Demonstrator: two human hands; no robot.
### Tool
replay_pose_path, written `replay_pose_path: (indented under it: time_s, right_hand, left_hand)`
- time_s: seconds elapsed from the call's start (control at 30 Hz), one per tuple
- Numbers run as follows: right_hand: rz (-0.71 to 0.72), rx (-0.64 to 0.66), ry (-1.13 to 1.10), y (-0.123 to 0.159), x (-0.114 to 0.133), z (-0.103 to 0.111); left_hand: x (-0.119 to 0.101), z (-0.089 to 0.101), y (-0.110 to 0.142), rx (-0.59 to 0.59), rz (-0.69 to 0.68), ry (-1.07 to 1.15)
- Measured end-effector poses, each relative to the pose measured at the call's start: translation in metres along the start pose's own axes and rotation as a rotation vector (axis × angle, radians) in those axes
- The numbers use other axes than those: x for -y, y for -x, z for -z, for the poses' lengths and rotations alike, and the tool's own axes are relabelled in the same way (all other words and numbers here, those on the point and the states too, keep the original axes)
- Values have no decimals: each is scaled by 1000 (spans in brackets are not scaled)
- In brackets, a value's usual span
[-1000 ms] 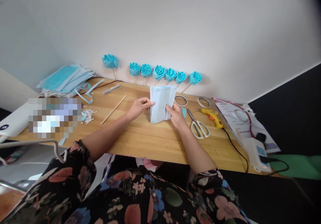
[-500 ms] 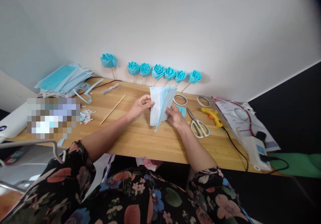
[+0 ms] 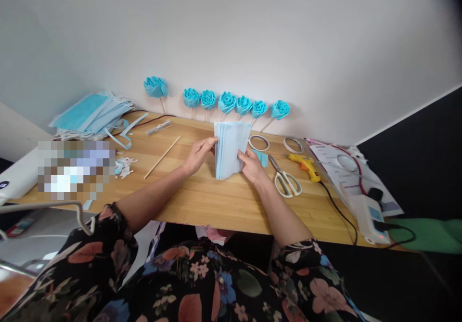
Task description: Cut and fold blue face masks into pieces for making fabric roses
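I hold a stack of thin, pale blue sheets (image 3: 233, 149) upright above a wooden table (image 3: 216, 206), close to its middle. My right hand (image 3: 252, 164) grasps the stack by its right side, with the thumb lying across the front face. My left hand (image 3: 199, 155) is at the stack's left edge, its fingertips touching the layers; I cannot tell how firmly they grip.

Behind the stack, seven bright blue flowers (image 3: 227, 102) on thin sticks lean against a pale wall (image 3: 231, 33), one of them standing apart at the left. To the left of my left hand, a bare wooden stick (image 3: 162, 157) lies at a slant on the table. Beyond it are small white and blue scraps (image 3: 124, 167), curled light blue strips (image 3: 126, 133) and a pile of blue face masks (image 3: 90, 113) with white ear loops.

Near my right hand lie a small blue piece (image 3: 262, 158) and scissors (image 3: 286, 179) with pale handles, blades pointing away from me. Further right is a yellow glue gun (image 3: 305, 167) with a black cord. Two rolls of tape (image 3: 293, 145) rest flat behind these tools. At the far right, a white power strip (image 3: 371, 221) sits beside printed papers (image 3: 388, 199).
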State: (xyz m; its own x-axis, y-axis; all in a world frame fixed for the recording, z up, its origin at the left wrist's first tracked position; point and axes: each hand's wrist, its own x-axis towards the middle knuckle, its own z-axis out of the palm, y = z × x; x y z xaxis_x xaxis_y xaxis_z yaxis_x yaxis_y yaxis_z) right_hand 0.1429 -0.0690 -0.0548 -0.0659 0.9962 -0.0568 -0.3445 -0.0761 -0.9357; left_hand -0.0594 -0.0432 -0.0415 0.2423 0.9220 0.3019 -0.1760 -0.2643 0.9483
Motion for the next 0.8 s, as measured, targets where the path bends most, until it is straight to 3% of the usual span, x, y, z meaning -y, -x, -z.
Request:
replay_pose_path:
  time_s: [0.4,0.8]
  right_hand:
    - [-39,55,40,2,-2,-1]
    - [-119,176,-26,10,6,-2]
  left_hand:
    - [-12,-5,-1,20,84,17]
    - [-1,-8,2,94,244,357]
